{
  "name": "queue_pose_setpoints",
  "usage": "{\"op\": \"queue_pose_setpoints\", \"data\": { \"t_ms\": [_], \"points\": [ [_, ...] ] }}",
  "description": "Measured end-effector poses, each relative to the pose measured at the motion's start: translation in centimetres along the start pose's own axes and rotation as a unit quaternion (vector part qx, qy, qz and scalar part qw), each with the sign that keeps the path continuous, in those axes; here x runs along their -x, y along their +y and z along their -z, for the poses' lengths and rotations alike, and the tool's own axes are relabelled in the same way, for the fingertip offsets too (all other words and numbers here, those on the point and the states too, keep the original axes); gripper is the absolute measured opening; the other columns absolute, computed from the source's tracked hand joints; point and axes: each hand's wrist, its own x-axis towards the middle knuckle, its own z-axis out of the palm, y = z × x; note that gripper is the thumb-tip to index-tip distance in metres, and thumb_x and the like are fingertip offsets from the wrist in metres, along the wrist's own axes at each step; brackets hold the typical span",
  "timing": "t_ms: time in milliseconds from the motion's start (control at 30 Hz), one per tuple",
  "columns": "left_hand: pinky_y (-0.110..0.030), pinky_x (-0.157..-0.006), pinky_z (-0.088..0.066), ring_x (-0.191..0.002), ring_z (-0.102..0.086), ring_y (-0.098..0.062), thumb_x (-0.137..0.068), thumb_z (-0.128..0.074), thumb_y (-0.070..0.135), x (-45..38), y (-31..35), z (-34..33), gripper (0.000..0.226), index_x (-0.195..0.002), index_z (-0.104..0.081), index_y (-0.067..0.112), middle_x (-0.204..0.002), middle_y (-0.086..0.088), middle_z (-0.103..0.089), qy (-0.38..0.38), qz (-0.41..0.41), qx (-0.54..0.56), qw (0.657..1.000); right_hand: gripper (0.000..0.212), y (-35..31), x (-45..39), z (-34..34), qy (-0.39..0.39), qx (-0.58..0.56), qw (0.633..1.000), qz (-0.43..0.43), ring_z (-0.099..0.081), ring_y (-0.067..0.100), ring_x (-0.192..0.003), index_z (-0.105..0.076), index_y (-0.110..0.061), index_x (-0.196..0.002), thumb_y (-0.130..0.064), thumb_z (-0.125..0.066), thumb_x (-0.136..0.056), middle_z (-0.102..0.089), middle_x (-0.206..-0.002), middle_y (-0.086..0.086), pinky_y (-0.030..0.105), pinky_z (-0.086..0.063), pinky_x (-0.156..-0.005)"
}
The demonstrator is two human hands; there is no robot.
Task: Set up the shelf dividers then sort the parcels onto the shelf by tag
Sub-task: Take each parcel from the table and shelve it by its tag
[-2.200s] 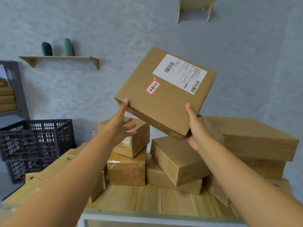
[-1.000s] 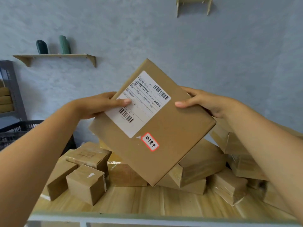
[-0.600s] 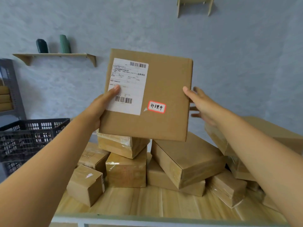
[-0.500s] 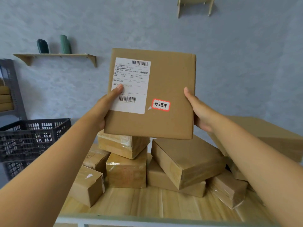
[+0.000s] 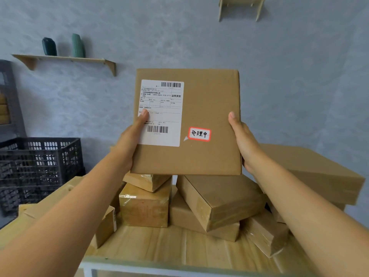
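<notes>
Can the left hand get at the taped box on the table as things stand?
Probably not yet: the left hand grips the held parcel, as does the right hand. The taped box sits below with another box resting on top; its front looks exposed.

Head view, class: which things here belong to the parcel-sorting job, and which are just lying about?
Job:
held parcel
red-bordered tag
shipping label
left hand
right hand
parcel pile

Lying about:
black crate
two green vases
wall shelf
</notes>
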Motion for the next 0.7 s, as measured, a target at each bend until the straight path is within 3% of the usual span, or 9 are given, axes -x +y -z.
{"op": "queue_pose_setpoints", "data": {
  "t_ms": [167, 300, 400, 467, 600, 700],
  "points": [
    [-0.036, -0.076, -0.057, -0.096, -0.075, -0.022, -0.085, -0.055, 0.071, 1.0, -1.5, 0.0, 0.052, -0.109, -0.074, 0.030, -0.110, -0.001, -0.076, -0.009, 0.030, 0.005, 1.000, 0.071, 1.6, 2.0, 0.2, 0.018, 0.000, 1.000, -0.015, -0.069, 0.016, -0.106, -0.049, -0.028, -0.138, -0.077, -0.045, -0.086, -0.069, -0.121, -0.003, 0.042, -0.056, -0.093],
    [-0.031, -0.067, -0.061, -0.096, -0.074, -0.021, -0.087, -0.055, 0.069, 1.6, -1.2, -0.6, 0.052, -0.113, -0.074, 0.028, -0.111, -0.002, -0.076, -0.064, 0.034, 0.014, 0.997, 0.075, 1.0, 4.7, 0.6, 0.050, 0.010, 0.998, -0.032, -0.067, 0.024, -0.111, -0.051, -0.028, -0.138, -0.080, -0.039, -0.085, -0.069, -0.124, 0.001, 0.048, -0.052, -0.100],
    [-0.039, -0.085, -0.057, -0.103, -0.073, -0.024, -0.085, -0.057, 0.070, 2.1, -0.4, -1.6, 0.054, -0.114, -0.074, 0.028, -0.114, -0.002, -0.075, -0.109, 0.035, 0.010, 0.993, 0.073, -0.2, 7.7, 1.5, 0.109, 0.016, 0.994, -0.025, -0.068, 0.024, -0.110, -0.054, -0.029, -0.136, -0.080, -0.039, -0.086, -0.070, -0.122, 0.001, 0.048, -0.053, -0.100],
    [-0.041, -0.089, -0.055, -0.103, -0.073, -0.024, -0.084, -0.057, 0.071, 2.8, -0.4, -2.4, 0.051, -0.109, -0.077, 0.031, -0.114, -0.003, -0.075, -0.148, 0.038, 0.011, 0.988, 0.069, -0.7, 10.3, 2.1, 0.152, 0.019, 0.988, -0.027, -0.072, 0.021, -0.102, -0.059, -0.032, -0.130, -0.081, -0.040, -0.085, -0.074, -0.115, -0.001, 0.045, -0.057, -0.093],
    [-0.034, -0.071, -0.060, -0.098, -0.074, -0.025, -0.083, -0.057, 0.070, 4.7, -0.9, -4.0, 0.046, -0.104, -0.078, 0.035, -0.111, -0.003, -0.076, -0.238, 0.073, 0.026, 0.968, 0.060, -1.2, 16.6, 2.6, 0.223, 0.015, 0.974, -0.046, -0.076, 0.015, -0.089, -0.067, -0.034, -0.116, -0.080, -0.045, -0.085, -0.078, -0.101, -0.004, 0.032, -0.061, -0.072],
    [-0.034, -0.072, -0.060, -0.098, -0.074, -0.024, -0.081, -0.060, 0.072, 6.6, -0.7, -5.7, 0.045, -0.103, -0.078, 0.037, -0.111, -0.003, -0.076, -0.297, 0.096, 0.034, 0.949, 0.058, -2.1, 21.7, 3.1, 0.264, 0.026, 0.963, -0.033, -0.074, 0.017, -0.099, -0.065, -0.030, -0.123, -0.073, -0.043, -0.091, -0.076, -0.112, -0.001, 0.039, -0.059, -0.088]
  ]
}}
